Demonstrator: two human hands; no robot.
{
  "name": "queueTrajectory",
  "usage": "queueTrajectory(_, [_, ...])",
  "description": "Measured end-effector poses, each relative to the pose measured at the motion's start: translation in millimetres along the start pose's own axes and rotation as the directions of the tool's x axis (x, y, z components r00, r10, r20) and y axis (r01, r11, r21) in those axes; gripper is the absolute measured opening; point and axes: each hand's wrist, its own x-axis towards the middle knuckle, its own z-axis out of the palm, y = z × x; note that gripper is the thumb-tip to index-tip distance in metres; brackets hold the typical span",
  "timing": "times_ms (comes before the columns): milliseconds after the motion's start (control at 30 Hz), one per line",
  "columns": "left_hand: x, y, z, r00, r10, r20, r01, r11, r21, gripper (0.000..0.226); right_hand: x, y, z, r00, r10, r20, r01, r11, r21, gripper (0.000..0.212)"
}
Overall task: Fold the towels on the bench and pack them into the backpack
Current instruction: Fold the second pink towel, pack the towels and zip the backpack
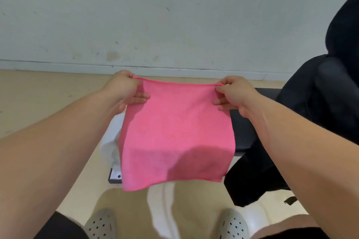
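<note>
Hanging from its two upper corners, the pink towel [174,132] is held in the air above the black bench [242,128]. The left hand [124,89] and the right hand [233,93] each pinch one corner between thumb and fingers. The cloth drapes limp and looks light and soft, so it should crease readily; corners and edges are the likely holds. A white towel [110,141] lies behind it, and the black backpack [320,103] stands at the right.
</note>
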Motion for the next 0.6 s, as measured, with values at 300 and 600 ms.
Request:
queueTrajectory(300, [30, 34, 5, 0.982, 0.188, -0.004, -0.188, 0.981, -0.037, 0.021, 38, -18, -3, 0.980, -0.180, -0.085, 0.186, 0.979, 0.078, 0.016])
queueTrajectory(600, [-40, -8, -35, 0.928, 0.366, -0.075, -0.343, 0.914, 0.216, 0.014, -34, 14, -27, 0.949, -0.314, 0.005, 0.314, 0.947, -0.065, 0.003])
